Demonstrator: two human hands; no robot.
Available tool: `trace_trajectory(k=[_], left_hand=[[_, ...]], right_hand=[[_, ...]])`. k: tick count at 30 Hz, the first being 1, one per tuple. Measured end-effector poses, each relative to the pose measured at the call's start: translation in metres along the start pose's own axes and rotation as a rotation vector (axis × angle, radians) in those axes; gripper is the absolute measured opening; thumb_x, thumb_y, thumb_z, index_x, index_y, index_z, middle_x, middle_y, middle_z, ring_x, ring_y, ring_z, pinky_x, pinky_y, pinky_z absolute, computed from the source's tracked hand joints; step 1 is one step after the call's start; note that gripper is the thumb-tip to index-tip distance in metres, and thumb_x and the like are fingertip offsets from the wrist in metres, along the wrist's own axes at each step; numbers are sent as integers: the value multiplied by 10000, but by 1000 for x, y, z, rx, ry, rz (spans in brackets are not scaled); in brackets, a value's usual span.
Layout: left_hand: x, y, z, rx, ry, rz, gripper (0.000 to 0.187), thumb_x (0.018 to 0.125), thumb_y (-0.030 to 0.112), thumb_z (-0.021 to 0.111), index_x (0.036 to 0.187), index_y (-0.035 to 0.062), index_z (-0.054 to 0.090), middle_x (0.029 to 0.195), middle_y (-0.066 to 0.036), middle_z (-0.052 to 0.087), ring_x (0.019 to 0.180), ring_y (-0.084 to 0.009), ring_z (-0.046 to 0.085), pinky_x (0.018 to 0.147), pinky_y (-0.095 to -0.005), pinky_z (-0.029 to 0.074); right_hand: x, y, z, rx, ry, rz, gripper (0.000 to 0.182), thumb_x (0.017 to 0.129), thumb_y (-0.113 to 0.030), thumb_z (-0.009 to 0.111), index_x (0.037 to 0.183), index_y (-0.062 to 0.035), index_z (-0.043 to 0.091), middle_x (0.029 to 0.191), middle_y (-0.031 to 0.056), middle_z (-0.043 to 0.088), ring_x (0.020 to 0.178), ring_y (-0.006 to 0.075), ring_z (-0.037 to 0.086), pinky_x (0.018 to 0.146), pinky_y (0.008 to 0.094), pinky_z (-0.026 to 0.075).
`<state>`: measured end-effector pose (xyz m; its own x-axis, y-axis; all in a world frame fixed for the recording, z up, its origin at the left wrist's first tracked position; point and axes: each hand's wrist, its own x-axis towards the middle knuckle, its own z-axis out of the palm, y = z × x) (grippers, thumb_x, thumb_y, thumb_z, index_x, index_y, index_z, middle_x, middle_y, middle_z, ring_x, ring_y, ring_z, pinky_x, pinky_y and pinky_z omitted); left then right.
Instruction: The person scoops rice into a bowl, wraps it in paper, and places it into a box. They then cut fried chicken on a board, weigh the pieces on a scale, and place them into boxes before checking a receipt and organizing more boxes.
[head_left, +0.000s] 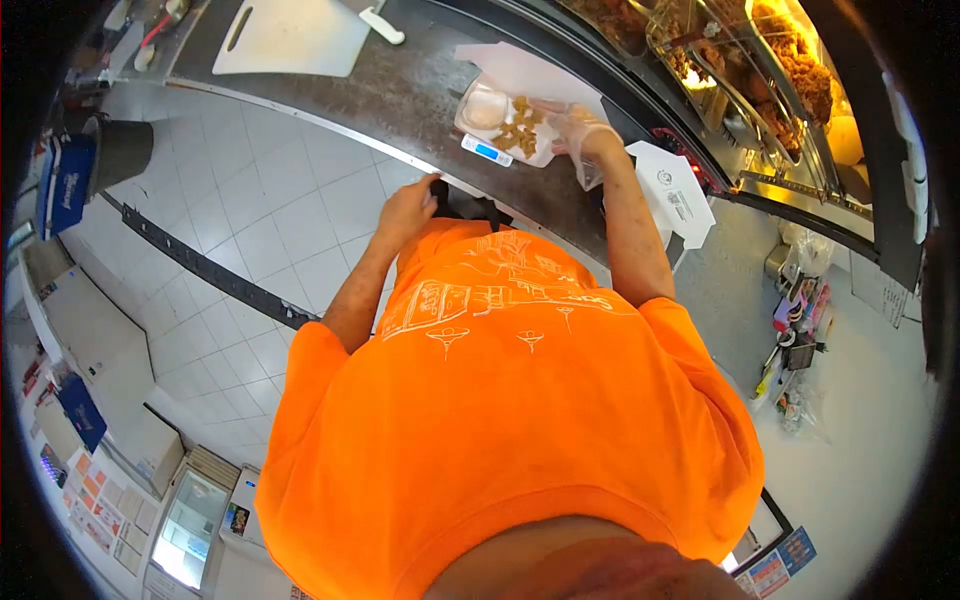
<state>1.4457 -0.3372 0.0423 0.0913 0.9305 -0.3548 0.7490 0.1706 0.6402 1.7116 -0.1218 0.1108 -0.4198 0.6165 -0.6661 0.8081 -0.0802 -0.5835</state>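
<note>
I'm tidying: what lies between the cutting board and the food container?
Head view: a white-handled utensil by the cutting board, then bare counter to the food container.

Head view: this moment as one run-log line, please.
left hand: bare, by counter edge | right hand: in clear plastic, at open box | food pieces: brown, in box | scale: display blue, digits unreadable

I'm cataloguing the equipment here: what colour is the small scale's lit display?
The display is blue, seen best in the head view.

Pale square floor tiles (250, 180) lay toward nine o'clock; a lit food display (790, 70) glowed at one o'clock.
</note>
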Motion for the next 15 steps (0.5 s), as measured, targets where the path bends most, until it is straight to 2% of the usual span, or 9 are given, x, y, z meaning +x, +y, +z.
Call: trace_trajectory(k=[2,4,6,8,10,12,13,14,15], left_hand=[[-5,-6,-2,-101,127,-9,411,822,184,566,1228,143,508,862,-220,633,832,-402,605,712,-481,483],[-7,-9,-5,-122,149,-26,398,822,181,569,1214,136,520,853,-226,630,825,-405,604,710,-478,481],[-10,-9,-6,-163,185,-63,371,822,175,576,1187,123,542,833,-236,626,810,-412,602,707,-472,477],[-14,-6,-6,-187,187,-86,370,824,178,578,1188,121,541,817,-235,622,785,-410,601,692,-468,472],[-16,-4,-2,-198,212,-89,366,824,176,589,1182,114,544,777,-229,611,731,-405,595,661,-460,462],[-18,0,4,-168,229,-62,354,818,158,603,1165,105,557,732,-220,598,677,-390,588,630,-445,455],[-18,3,6,-151,219,-56,345,815,144,609,1155,101,564,711,-215,590,653,-378,585,616,-434,453],[-18,1,12,-202,233,-25,339,815,138,614,1149,99,570,698,-212,585,642,-365,585,606,-426,449],[-16,-1,17,-249,249,-9,333,815,132,620,1143,96,576,684,-209,580,631,-352,586,597,-418,446]], right_hand=[[-19,1,-15,32,-23,0,375,901,-196,508,1269,-143,555,1198,72,573,867,188,590,721,287,535],[-42,-8,-31,-12,228,-128,317,905,-161,481,1190,-112,613,1146,78,609,824,162,602,706,285,533],[-90,-25,-54,344,522,-251,341,806,1,477,1083,-76,660,857,133,660,752,168,629,703,308,528],[-127,-31,-82,379,951,-349,282,802,-1,480,1017,-23,662,895,137,671,775,175,633,722,329,531],[-135,-5,-111,207,1551,-840,249,794,5,487,965,-7,667,904,137,678,806,184,642,735,329,528],[-170,13,-149,-208,1784,-674,211,764,27,542,901,-38,687,835,105,697,774,198,666,742,308,517],[-184,27,-173,-573,1821,-559,188,762,15,556,874,-49,693,853,125,692,787,249,668,757,335,515],[-186,48,-199,-703,1866,-615,182,753,14,559,861,-51,690,864,140,686,798,292,663,754,356,516],[-191,59,-214,-719,1886,-546,164,762,-18,560,863,-50,685,867,150,682,807,300,661,762,364,515]])
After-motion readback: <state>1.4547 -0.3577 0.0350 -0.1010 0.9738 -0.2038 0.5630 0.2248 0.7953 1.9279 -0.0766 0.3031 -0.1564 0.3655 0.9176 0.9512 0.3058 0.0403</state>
